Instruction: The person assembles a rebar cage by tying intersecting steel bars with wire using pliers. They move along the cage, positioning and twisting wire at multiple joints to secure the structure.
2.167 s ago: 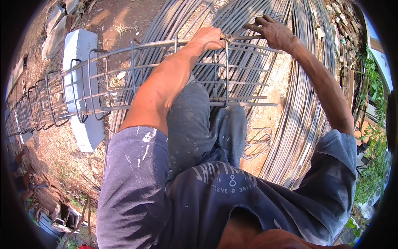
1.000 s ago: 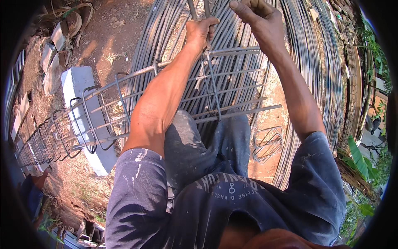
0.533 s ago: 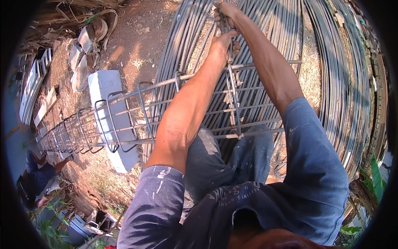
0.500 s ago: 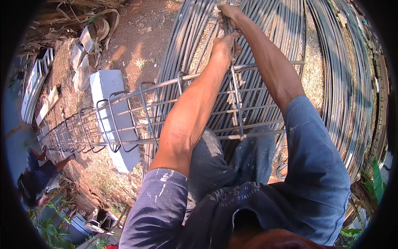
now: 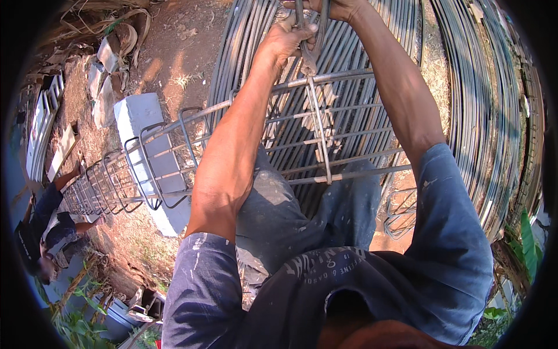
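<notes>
A long cage of steel bars and square stirrups runs across in front of me toward the far left. Dark metal pincers meet its far upper bar, their jaw end by the corner of a stirrup. My left hand is closed around the pincers near the jaws, its thumb over one handle. At the top edge my right hand grips a handle, partly cut off by the frame. The handles stand apart. Any wire at the jaws is too small to make out.
Many long steel rods lie under and beyond the cage, with another bundle at the right. A pale block supports the cage at left. Another person is at its far-left end. Loose bent stirrups lie near my leg.
Both hands have moved apart and farther up, and the pincers' handles have spread. The view has shifted slightly. The other person at far left has raised an arm toward the cage.
</notes>
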The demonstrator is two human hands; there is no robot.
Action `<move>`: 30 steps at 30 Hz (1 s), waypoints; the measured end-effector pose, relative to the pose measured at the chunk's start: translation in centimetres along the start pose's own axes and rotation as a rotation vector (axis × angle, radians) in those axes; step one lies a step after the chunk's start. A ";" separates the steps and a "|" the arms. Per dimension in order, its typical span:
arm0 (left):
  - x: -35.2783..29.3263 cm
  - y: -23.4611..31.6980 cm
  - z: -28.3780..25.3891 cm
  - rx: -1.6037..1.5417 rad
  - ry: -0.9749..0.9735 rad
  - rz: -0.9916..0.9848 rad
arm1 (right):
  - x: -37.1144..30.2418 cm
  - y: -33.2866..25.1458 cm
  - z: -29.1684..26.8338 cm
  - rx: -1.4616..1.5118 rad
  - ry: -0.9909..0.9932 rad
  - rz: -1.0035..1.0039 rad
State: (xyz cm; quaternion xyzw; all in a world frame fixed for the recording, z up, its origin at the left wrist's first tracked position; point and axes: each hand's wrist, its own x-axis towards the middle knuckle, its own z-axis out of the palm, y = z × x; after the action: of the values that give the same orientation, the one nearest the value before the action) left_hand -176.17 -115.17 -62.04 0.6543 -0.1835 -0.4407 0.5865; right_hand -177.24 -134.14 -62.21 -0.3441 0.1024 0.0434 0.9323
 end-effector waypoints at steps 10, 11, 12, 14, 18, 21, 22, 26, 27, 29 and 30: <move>-1.4 0.4 0.8 0.112 0.109 -0.007 | 2.6 1.9 0.7 -0.189 0.237 -0.036; -1.3 0.3 1.0 0.064 0.140 -0.066 | 3.9 2.2 0.4 -0.265 0.283 -0.010; -0.7 0.4 1.9 0.016 0.144 -0.120 | 5.7 3.0 -2.6 -0.223 0.361 -0.049; -0.3 -0.2 1.9 0.001 0.227 -0.194 | 7.1 5.4 -3.1 -0.352 0.526 -0.011; 0.8 -1.8 2.7 0.211 0.347 -0.037 | 7.9 6.0 -0.3 -0.651 0.572 -0.033; 1.2 -0.2 7.6 0.302 0.770 0.191 | 6.1 3.7 0.7 -0.860 0.539 -0.078; 0.9 0.9 8.1 0.314 0.870 0.179 | 5.4 2.9 1.6 -0.895 0.491 -0.093; 0.3 0.8 3.8 -0.334 0.125 0.059 | 0.7 -0.7 2.6 -0.656 0.170 -0.158; 0.2 1.7 4.2 -0.351 -0.073 -0.054 | 0.6 -2.3 0.2 -0.298 -0.005 -0.203; 0.1 1.5 1.5 -0.450 -0.259 -0.091 | -1.0 -1.3 5.7 -0.028 -0.165 -0.129; 0.5 1.3 2.0 -0.484 -0.333 -0.095 | -2.3 -1.5 6.2 0.005 -0.265 -0.109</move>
State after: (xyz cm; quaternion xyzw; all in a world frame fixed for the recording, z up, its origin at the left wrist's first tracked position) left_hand -177.15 -117.10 -60.82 0.4220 -0.1359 -0.6000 0.6659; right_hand -178.28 -131.27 -56.11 -0.3381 -0.0405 0.0377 0.9395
